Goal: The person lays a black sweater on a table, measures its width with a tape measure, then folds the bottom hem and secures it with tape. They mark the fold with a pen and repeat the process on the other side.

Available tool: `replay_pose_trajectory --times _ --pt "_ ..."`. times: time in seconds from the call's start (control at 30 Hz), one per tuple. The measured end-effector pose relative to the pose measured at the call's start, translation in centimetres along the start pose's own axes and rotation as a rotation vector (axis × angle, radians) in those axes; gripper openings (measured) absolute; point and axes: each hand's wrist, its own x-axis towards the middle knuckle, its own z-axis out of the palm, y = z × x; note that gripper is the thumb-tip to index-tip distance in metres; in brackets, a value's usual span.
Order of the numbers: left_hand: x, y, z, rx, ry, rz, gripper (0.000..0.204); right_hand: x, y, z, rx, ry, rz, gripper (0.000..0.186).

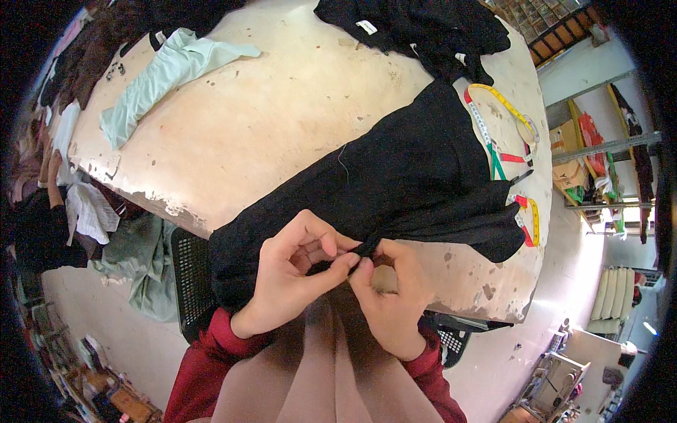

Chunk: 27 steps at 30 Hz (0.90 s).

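A long piece of black fabric (423,155) lies across the table's front part and reaches down toward my body. My left hand (296,275) pinches an edge of it between thumb and fingers, its other fingers curled. Right beside it my right hand (388,289) also grips the fabric, thumb and forefinger meeting at a narrow fold. A multicoloured tape measure (504,102) lies to the right, partly under the black fabric. A loose thread hangs on the fabric's surface.
The pale, chipped table (282,84) holds a mint-green cloth (169,77) and dark garments (423,28). Black plastic baskets (190,275) sit below its front edge. Piled clothing (92,211) is at left, with an arm there, perhaps another person's. Metal shelving (599,155) stands at right.
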Motion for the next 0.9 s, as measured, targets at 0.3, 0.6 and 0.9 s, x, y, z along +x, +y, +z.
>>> replay_pose_trajectory --times 0.3,0.6,0.9 --pt "0.5 -1.6 0.5 -0.319 0.085 -0.046 0.041 -0.5 1.2 0.4 0.170 0.016 -0.065 0.024" --pt "0.9 -2.1 -0.3 -0.387 0.087 -0.114 0.034 -0.5 1.5 0.4 0.533 -0.122 0.259 0.015" --pt "1.5 -2.6 -0.8 0.828 0.055 0.437 0.026 1.7 3.1 2.1 0.137 -0.136 -0.139 0.017"
